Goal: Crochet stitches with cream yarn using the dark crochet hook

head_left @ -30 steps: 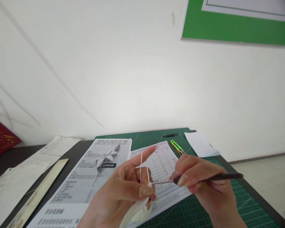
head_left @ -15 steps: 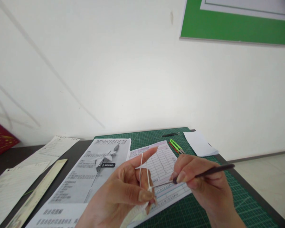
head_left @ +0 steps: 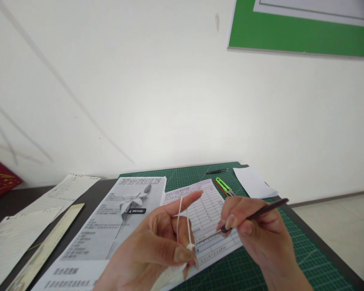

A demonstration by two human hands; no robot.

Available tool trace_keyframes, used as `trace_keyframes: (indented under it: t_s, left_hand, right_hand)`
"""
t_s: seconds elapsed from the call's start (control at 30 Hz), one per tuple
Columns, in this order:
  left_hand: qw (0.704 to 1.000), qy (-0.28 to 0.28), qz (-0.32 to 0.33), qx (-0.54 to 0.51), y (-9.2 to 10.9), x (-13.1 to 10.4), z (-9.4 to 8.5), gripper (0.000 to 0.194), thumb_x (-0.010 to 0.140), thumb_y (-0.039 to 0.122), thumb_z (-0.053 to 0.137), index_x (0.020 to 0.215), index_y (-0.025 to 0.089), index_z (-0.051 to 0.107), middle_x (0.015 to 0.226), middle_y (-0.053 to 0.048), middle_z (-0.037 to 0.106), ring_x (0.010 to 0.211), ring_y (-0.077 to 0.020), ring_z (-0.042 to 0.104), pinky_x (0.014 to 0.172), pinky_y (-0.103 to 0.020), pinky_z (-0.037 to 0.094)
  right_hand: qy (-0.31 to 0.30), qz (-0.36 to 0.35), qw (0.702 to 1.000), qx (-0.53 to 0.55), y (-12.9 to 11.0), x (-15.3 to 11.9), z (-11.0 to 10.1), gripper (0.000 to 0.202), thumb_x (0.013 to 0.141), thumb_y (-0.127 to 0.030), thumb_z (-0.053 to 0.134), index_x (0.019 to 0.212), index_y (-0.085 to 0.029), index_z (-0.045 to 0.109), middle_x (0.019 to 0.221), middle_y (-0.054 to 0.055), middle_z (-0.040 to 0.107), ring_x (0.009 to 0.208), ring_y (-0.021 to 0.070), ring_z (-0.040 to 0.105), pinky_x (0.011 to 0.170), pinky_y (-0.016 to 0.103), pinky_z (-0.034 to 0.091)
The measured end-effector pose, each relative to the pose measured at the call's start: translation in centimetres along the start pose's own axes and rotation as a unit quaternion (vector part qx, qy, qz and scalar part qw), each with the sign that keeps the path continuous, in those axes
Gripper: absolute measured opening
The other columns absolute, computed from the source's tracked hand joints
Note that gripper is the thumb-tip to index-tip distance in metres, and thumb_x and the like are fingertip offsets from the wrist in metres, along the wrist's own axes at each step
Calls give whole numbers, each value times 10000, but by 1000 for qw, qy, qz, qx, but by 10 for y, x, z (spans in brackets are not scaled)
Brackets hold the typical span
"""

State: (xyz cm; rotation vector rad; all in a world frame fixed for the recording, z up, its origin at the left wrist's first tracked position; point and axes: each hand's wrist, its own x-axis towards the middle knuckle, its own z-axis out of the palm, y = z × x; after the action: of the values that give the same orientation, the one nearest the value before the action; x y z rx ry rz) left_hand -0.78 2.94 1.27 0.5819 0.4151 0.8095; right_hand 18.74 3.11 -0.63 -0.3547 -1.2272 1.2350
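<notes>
My left hand [head_left: 159, 236] pinches a white crocheted piece [head_left: 170, 277] between thumb and fingers, low in the view. White yarn [head_left: 178, 218] loops over its raised index finger and runs down to the stitches at the thumb tip. My right hand [head_left: 257, 230] is closed round the dark handle of a crochet hook [head_left: 268, 208]. The hook's thin metal shaft points left, and its tip meets the yarn at the work's edge. Part of the crocheted piece is hidden behind the left hand.
A green cutting mat [head_left: 303, 246] covers the dark table. On it lie a printed form [head_left: 210, 202], green thread snips [head_left: 223, 184], a black slim tool [head_left: 216, 171] and white paper [head_left: 253, 182]. Leftward are a printed flower sheet [head_left: 109, 226], a ruler-like strip [head_left: 48, 246] and handwritten sheets [head_left: 66, 192].
The right hand has tilted the crochet hook, its handle end shifting left and upward, while the tip has dipped slightly. The left hand keeps its pinch, and the view has shifted a little.
</notes>
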Motion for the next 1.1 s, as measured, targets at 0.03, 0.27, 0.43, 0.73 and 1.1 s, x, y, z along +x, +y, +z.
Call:
trace_keyframes:
  t_s: [0.03, 0.27, 0.43, 0.73, 1.1]
  left_hand:
    - [1000, 3, 5, 10, 0, -1, 1, 742, 526, -19, 770, 1228, 166, 619, 593, -12, 680, 500, -119, 621, 474, -183, 457]
    - [969, 91, 147, 176, 0, -5, 12, 668, 668, 42, 758, 1249, 328, 595, 624, 45, 645, 575, -77, 579, 567, -173, 435]
    - [935, 144, 214, 245, -8, 1, 16, 637, 724, 140, 739, 1293, 351, 548, 649, 53, 604, 588, -82, 554, 574, -194, 431]
    - [906, 234, 253, 244, -19, 9, 22, 562, 676, 155, 775, 1196, 322, 643, 647, 48, 608, 636, -97, 545, 690, -231, 431]
    - [916, 216, 223, 255, -16, 5, 20, 704, 696, 156, 757, 1332, 326, 510, 636, 43, 556, 621, -110, 510, 630, -238, 415]
  right_hand:
    - [9, 15, 1000, 14, 1, 0, 1, 70, 771, -256, 733, 782, -191, 759, 670, 23, 696, 618, 120, 648, 565, 212, 517]
    - [106, 191, 960, 174, 12, 6, 13, 129, 756, -252, 744, 713, -131, 736, 521, 12, 704, 408, 81, 635, 430, 138, 536]
    - [162, 218, 941, 200, 21, 9, 22, 137, 717, -242, 776, 721, -114, 728, 525, 10, 697, 407, 64, 609, 441, 147, 553]
    - [206, 150, 959, 124, 17, 7, 29, 134, 693, -258, 791, 724, -139, 739, 569, 18, 710, 461, 77, 630, 478, 143, 538]
    - [202, 161, 957, 133, 20, 6, 27, 145, 685, -269, 797, 712, -139, 739, 560, 18, 717, 442, 70, 632, 464, 128, 530]
